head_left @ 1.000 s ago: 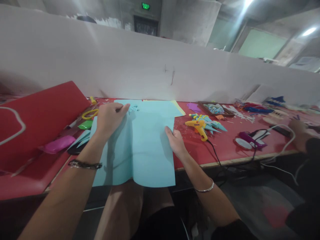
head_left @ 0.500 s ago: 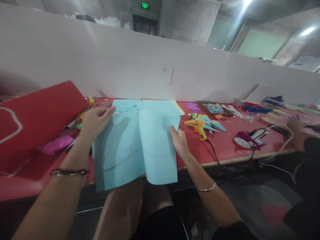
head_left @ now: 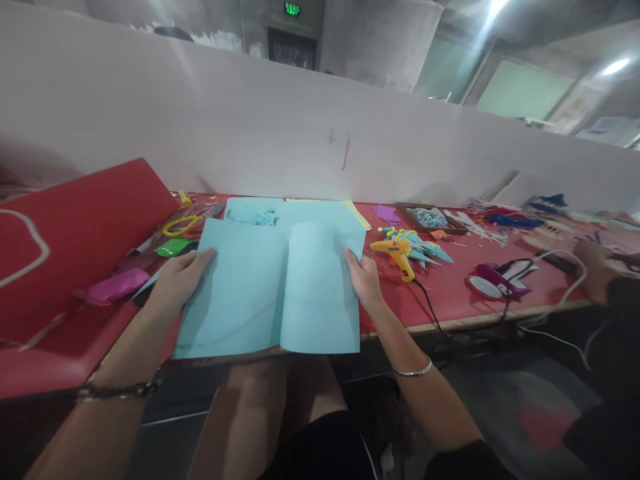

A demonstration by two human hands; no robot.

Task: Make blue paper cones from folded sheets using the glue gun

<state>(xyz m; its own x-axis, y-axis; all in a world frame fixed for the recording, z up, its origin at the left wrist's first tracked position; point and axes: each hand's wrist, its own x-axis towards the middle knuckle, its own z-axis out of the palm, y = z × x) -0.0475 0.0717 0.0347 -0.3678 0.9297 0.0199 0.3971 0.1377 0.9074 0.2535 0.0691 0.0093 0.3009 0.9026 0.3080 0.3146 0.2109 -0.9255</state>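
A light blue paper sheet (head_left: 230, 287) is held by its two sides over the near middle part of the desk (head_left: 450, 293). Its left margin is pinched in the grip of the left hand (head_left: 177, 277), thumb on top; its right margin is clamped by the right hand (head_left: 365, 280). The left half lies fairly flat, while the right half bulges upward beside a central bend; whether a crease is set there cannot be told.

For good control, both margins are best held lightly and level, with tension shared evenly, so that the bend is not driven into a stray crease. Thumb pressure should be spread rather than dug in, since thin paper would probably dent.

The sheet's lower edge reaches the desk's near edge, so downward pressure there could be poorly supported. Beyond its top, blue paper scraps (head_left: 255, 215) and a yellow sheet (head_left: 361, 217) lie toward the far edge; these could be caught if the sheet were pushed forward. To the right, room is limited by a yellow glue gun (head_left: 395, 252), its nozzle turned toward the sheet. To the left, yellow-handled scissors (head_left: 183, 227) and a green packet (head_left: 173, 248) lie near the hand. More open room is seen right of the gun, toward the near edge.
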